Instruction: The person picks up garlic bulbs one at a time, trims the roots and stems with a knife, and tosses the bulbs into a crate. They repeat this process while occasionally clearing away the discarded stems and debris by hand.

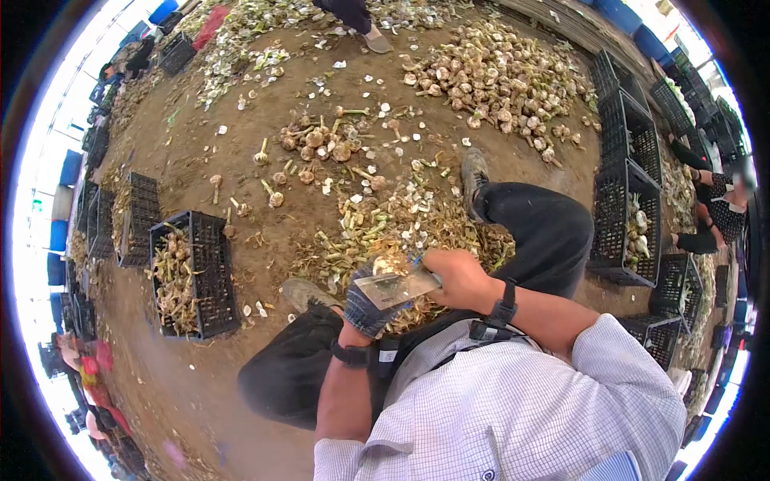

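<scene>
My left hand, in a dark knitted glove, grips a garlic bulb just above my lap. My right hand, bare, is closed on the handle of a broad flat knife, whose blade lies across the gloved fingers against the bulb. Both hands meet in front of my chest, over a heap of cut stalks and skins between my legs.
A black crate with stalky garlic stands at my left, and a row of black crates at my right. Loose bulbs lie ahead on the dirt, a big pile farther right. Another person sits at far right; a foot shows at top.
</scene>
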The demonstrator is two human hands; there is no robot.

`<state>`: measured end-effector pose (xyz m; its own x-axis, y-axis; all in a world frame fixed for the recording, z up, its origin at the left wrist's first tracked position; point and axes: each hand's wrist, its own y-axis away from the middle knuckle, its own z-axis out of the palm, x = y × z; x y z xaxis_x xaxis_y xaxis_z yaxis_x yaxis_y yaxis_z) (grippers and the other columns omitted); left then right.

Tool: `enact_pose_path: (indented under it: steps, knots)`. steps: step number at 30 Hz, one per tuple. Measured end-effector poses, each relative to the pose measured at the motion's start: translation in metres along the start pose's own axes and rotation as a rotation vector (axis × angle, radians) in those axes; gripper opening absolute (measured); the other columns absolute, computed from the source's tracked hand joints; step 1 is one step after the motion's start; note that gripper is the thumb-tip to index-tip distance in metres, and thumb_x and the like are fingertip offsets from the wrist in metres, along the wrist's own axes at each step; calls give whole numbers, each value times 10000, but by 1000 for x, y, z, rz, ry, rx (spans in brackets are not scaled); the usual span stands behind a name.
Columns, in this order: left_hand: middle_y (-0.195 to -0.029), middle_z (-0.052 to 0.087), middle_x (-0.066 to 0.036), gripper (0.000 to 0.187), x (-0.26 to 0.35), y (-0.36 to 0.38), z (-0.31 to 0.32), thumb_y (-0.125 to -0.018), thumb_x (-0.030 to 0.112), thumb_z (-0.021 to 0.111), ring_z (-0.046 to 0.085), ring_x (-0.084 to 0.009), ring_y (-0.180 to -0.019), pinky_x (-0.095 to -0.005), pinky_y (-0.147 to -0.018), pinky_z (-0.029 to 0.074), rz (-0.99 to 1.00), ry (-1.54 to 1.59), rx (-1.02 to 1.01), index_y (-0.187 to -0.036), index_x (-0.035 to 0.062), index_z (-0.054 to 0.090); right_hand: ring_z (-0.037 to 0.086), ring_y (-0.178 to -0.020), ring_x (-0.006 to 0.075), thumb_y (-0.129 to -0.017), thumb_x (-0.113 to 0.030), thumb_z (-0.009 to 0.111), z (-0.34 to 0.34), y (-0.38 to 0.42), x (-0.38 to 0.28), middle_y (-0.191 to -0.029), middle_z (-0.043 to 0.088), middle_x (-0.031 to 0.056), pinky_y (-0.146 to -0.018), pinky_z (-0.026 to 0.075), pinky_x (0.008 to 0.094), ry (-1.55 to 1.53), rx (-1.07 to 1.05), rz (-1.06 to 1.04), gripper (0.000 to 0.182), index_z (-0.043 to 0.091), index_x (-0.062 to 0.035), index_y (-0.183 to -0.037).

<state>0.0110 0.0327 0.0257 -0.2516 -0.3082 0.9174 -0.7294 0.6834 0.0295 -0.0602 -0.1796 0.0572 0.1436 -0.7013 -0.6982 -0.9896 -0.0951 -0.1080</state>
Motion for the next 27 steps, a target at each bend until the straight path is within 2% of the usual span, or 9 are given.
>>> enact_pose_path:
  steps: [5,10,13,15,18,19,23,26,27]
  knots:
    - [-992,696,-62,496,-5,3,0,-701,262,854,662,-251,-936,-378,-862,520,-60,157,58,-1095,60,629,598,-768,401,-667,-186,744,17,-8,16,-779,585,177,-645,474,478,-44,6,-54,280,573,-34,-830]
    - [-988,687,-84,326,18,0,-20,-788,176,739,662,-246,-934,-365,-844,525,272,-85,-5,-1083,76,644,654,-732,383,-843,-320,630,33,-11,94,-769,664,207,-671,518,471,171,-287,488,305,674,-18,-834]
    - [-1003,682,-90,270,12,-3,-29,-794,199,725,660,-248,-927,-363,-827,524,476,-470,137,-1025,82,651,648,-720,366,-859,-310,623,36,7,96,-756,659,207,-661,505,453,96,-96,401,301,685,-16,-871]
    - [-1019,694,-80,331,14,-1,-20,-818,205,747,664,-233,-927,-384,-831,529,-24,170,84,-1078,43,622,653,-699,316,-867,-320,631,27,-3,78,-728,655,188,-651,498,428,-72,69,369,317,696,-13,-911]
    - [-1021,693,-89,483,8,-8,7,-802,184,782,662,-214,-941,-371,-842,529,-175,651,86,-1190,8,554,637,-697,203,-879,-374,653,-6,-20,18,-742,661,114,-655,489,389,-655,-65,522,395,687,9,-968]
    - [-1058,673,-107,547,19,-11,9,-793,137,785,647,-215,-963,-362,-857,521,-208,625,46,-1240,-3,502,604,-715,128,-887,-391,677,-5,-21,9,-789,653,60,-668,500,338,-788,-81,564,434,660,18,-1031]
    - [-1153,619,-111,594,4,-11,21,-798,104,768,611,-242,-1010,-354,-889,504,-51,93,-33,-1292,-13,458,619,-768,117,-848,-319,756,3,-25,0,-922,673,78,-708,529,299,-899,-72,517,455,615,7,-1132]
    - [-1171,610,-119,580,-1,-7,21,-826,108,737,609,-257,-1004,-359,-892,503,-79,455,39,-1319,-2,451,624,-804,125,-821,-311,789,-16,-23,-6,-941,673,72,-735,525,315,-727,-101,646,448,622,7,-1090]
    - [-1167,611,-102,541,-2,-1,13,-847,115,718,607,-262,-1005,-356,-887,505,-379,848,44,-1321,29,473,610,-791,123,-773,-229,840,-9,-21,-2,-817,575,10,-700,500,300,-649,71,484,386,605,-30,-1005]
